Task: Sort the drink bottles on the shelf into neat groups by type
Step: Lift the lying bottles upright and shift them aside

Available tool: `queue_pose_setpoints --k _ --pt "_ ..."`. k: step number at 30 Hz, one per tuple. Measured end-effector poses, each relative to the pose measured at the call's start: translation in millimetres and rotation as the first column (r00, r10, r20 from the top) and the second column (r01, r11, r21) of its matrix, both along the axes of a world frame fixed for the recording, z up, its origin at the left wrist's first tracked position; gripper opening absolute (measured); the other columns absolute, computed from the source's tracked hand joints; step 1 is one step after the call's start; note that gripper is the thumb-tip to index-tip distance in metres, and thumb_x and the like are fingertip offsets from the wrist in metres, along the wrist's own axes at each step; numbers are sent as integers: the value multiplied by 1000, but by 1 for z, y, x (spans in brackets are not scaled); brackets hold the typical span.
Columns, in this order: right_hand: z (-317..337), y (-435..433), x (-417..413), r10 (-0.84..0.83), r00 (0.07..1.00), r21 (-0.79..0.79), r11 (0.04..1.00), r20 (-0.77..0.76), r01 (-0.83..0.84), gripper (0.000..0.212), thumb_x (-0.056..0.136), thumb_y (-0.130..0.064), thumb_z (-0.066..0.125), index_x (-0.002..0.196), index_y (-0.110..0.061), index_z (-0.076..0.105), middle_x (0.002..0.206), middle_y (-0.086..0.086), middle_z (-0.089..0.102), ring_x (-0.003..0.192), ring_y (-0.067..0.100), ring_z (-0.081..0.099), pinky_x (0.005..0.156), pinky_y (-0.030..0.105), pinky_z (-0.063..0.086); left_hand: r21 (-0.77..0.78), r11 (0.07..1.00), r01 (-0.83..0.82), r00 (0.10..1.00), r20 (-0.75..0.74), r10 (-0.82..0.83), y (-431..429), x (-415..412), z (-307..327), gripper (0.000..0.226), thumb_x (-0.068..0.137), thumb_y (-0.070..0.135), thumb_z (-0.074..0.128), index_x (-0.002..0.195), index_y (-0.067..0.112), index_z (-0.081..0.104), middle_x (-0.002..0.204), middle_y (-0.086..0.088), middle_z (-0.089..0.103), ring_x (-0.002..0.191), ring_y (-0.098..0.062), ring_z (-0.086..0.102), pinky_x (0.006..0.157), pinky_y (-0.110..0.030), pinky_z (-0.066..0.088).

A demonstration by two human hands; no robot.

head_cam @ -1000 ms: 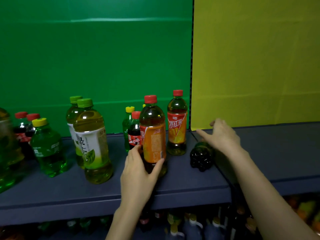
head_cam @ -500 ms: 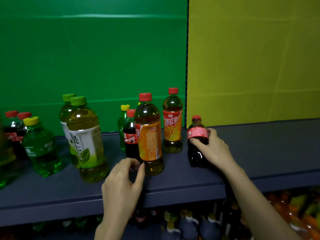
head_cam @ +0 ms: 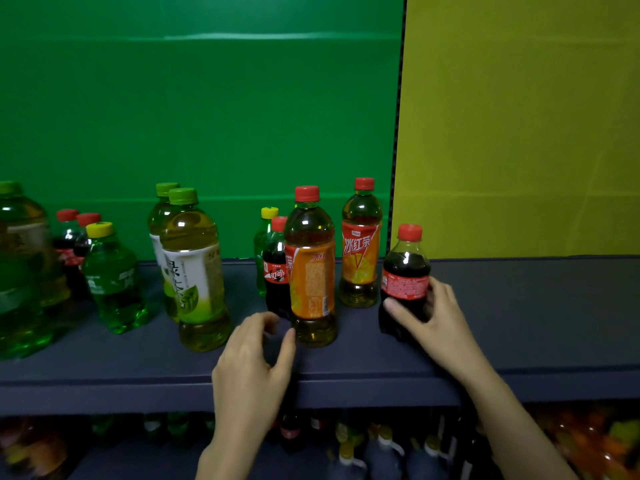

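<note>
- Fingers (head_cam: 437,289) of the right hand (head_cam: 441,327) wrap the lower half of a cola bottle (head_cam: 405,282), which stands upright on the shelf (head_cam: 536,323) at the right end of the row.
- Left hand (head_cam: 251,365) hovers in a loose curl, holding nothing, thumb just beside the base of the orange-labelled iced tea bottle (head_cam: 311,275); whether it touches, I cannot tell.
- Sorting looks early: a second cola (head_cam: 276,271) and a yellow-capped green soda (head_cam: 264,242) are tucked behind the iced teas, while more colas (head_cam: 67,233) sit well apart at the left.
- Two green tea bottles (head_cam: 194,268) stand together.
</note>
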State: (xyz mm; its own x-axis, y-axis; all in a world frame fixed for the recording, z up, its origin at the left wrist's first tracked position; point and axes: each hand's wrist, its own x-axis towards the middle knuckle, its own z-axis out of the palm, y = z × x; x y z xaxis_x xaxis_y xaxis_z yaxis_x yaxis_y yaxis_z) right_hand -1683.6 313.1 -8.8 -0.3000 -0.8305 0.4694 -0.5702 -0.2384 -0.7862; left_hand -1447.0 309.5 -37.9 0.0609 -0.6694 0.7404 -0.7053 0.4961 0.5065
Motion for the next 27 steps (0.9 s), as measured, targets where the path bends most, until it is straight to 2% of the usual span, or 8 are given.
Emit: queue_pose_setpoints --k 3,8,13,19,21,23,25,27 --pt "20 -5 -20 105 959 -19 994 265 -104 56 84 -52 43 129 -18 49 129 -2 50 118 11 47 100 28 34 8 999 53 997 -56 -53 -6 -6 11 38 81 38 65 111 17 54 97 7 57 90 -11 56 70 -26 45" --pt "56 -55 -43 205 937 55 972 284 -230 20 95 -18 47 113 -19 56 122 5 59 108 17 55 86 26 44 81 991 110 990 -98 -102 -26 -28 37 66 73 51 66 125 17 42 115 3 54 105 -15 54 83 -30 47" --pt "63 -92 -38 396 873 249 849 286 -467 23 85 -15 61 108 -20 57 113 0 62 100 16 58 94 37 42 170 982 85 990 -123 -64 -42 -46 42 70 67 52 74 120 22 39 115 4 55 104 -18 56 81 -33 48" --pt "57 -111 -25 545 821 424 712 169 -560 58 55 -34 83 103 -29 52 118 0 61 97 14 59 79 24 48 187 981 43 991 -135 -18 -48 -48 37 58 64 55 74 100 24 41 96 5 57 90 -21 59 75 -37 51" --pt "55 -114 -23 547 818 386 726 180 -570 76 54 -35 85 119 -16 50 116 3 61 103 21 60 66 15 50 166 985 39 990 -138 -16 -48 -47 38 57 63 54 74 100 23 43 93 6 56 86 -18 58 74 -34 50" --pt "57 -113 -23 532 827 345 753 182 -560 72 68 -24 77 127 1 43 122 11 57 110 27 56 63 14 52 154 987 44 990 -137 -23 -49 -46 40 56 63 51 76 100 20 46 91 7 56 84 -16 57 72 -30 47" --pt "61 -112 -28 509 838 311 778 198 -546 57 76 -28 67 119 4 48 108 7 58 97 22 57 73 19 53 155 987 52 989 -143 -30 -49 -44 43 56 62 48 78 100 17 50 90 5 59 83 -17 59 74 -32 49" --pt "70 -108 -33 464 871 296 820 159 -490 15 88 -16 53 100 -8 54 95 2 59 84 13 57 88 31 47 165 985 54 989 -145 -30 -49 -42 49 57 62 47 79 102 16 53 92 2 63 85 -20 61 76 -36 51"
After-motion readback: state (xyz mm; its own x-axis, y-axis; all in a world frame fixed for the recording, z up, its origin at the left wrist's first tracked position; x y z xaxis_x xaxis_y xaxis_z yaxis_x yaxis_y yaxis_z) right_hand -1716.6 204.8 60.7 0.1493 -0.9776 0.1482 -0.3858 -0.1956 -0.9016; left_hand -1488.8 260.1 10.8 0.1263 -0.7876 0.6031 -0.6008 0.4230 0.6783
